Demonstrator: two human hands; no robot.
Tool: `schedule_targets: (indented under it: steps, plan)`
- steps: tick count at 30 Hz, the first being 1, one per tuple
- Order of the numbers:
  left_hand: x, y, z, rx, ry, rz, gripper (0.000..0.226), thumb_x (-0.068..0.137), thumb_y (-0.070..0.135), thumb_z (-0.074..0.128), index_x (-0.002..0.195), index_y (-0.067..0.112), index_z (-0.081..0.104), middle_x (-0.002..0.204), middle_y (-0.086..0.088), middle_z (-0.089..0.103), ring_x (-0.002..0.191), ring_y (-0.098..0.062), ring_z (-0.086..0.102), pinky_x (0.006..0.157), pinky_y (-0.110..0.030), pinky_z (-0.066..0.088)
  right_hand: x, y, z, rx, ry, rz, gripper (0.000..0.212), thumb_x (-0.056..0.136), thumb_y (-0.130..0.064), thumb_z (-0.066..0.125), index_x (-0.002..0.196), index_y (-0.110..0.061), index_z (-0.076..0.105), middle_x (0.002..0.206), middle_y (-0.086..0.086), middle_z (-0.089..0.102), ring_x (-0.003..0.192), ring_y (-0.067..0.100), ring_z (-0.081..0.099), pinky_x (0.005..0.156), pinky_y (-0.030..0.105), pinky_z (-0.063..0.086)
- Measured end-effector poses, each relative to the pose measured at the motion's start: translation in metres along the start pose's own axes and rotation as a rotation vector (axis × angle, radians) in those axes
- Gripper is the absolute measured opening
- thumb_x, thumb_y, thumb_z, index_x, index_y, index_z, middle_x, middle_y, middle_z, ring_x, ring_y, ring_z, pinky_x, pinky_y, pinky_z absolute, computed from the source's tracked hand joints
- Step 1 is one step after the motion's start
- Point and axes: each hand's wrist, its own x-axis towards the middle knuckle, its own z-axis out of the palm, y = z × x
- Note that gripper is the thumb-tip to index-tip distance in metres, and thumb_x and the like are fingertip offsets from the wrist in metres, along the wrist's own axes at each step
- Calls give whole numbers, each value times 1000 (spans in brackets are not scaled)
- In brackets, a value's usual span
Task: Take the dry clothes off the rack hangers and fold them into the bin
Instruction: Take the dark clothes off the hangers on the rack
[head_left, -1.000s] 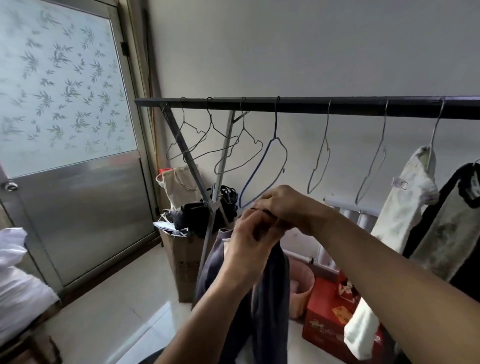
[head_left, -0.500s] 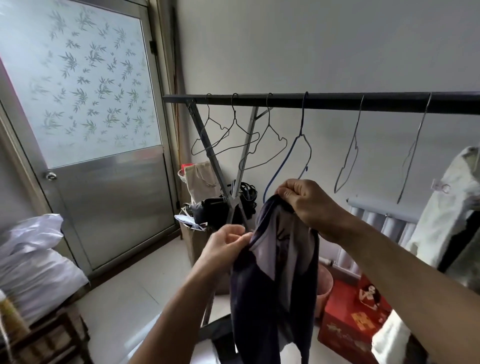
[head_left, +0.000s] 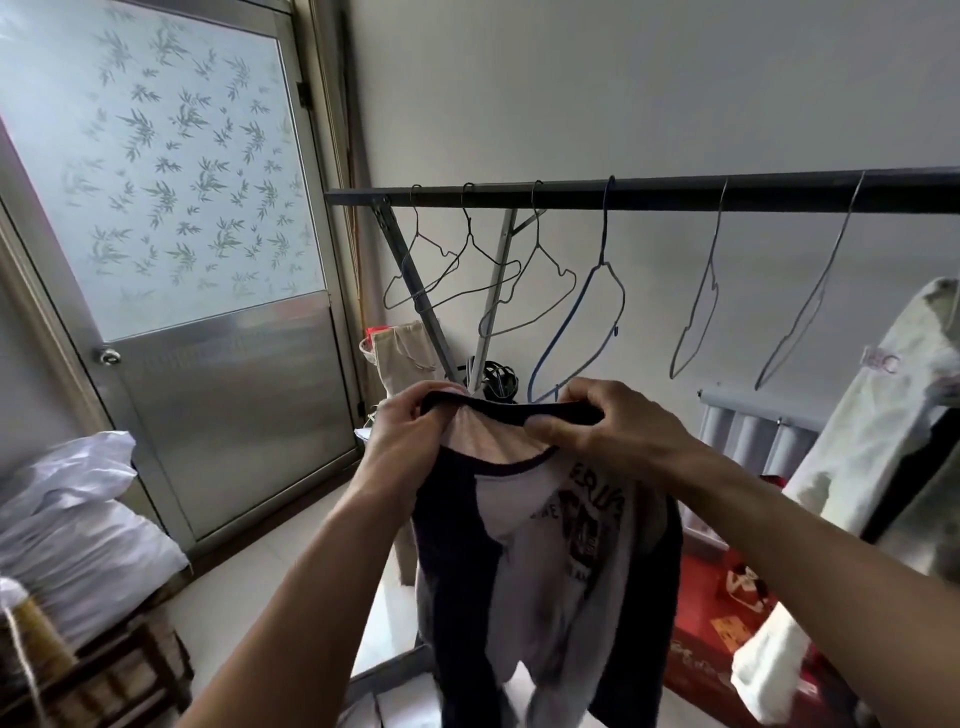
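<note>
Navy-trimmed shirt (head_left: 550, 545) held up by collar — left hand (head_left: 402, 441) & right hand (head_left: 605, 426) both pinching it.

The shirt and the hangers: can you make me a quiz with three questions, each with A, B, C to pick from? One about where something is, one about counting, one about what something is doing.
1. Where do the left hand and right hand hold the shirt?
A. at its collar
B. at its bottom hem
C. at one sleeve end

2. How many empty wire hangers hang on the rack bar?
A. two
B. four
C. six

3. What is the shirt doing?
A. lying folded on the floor
B. hanging loose from both hands
C. hanging on the blue hanger

Answers:
1. A, since both hands pinch the dark neckband at the top.
2. C, since six bare hangers show along the bar, one of them blue.
3. B, since it droops unfolded below the hands, off any hanger.
</note>
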Motion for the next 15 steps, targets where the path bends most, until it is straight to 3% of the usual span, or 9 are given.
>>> schedule_targets:
  steps: [3, 6, 10, 15]
  plan:
    - [5, 9, -3, 121, -13, 92, 26, 94, 11, 60, 86, 29, 78, 85, 10, 75, 87, -5, 68, 80, -21, 50, -3, -3, 3, -194, 56, -21, 11, 83, -50, 60, 78, -42, 54, 88, -13, 64, 88, 15, 61, 71, 30, 41]
    - [6, 17, -10, 364, -27, 178, 25, 91, 15, 61, 90, 34, 78, 94, 16, 75, 99, -3, 65, 92, -25, 50, 0, -3, 0, -230, 116, 30, 4, 84, -28, 59, 84, -31, 57, 93, -5, 66, 88, 21, 60, 73, 31, 44]
    - [9, 30, -28, 755, -26, 215, 30, 86, 12, 58, 96, 32, 77, 105, 8, 73, 107, -14, 62, 93, -28, 47, 4, 3, -12, -370, 121, 122, 22, 75, -13, 61, 93, -26, 62, 95, 1, 65, 85, 25, 59, 69, 29, 41]
    - [16, 39, -56, 1026, -37, 213, 17, 79, 16, 66, 74, 32, 68, 80, 14, 67, 83, -13, 61, 73, -27, 42, 7, 13, -19, -352, 127, 146, 21, 74, -12, 58, 88, -27, 63, 93, -1, 65, 86, 24, 60, 71, 30, 43]
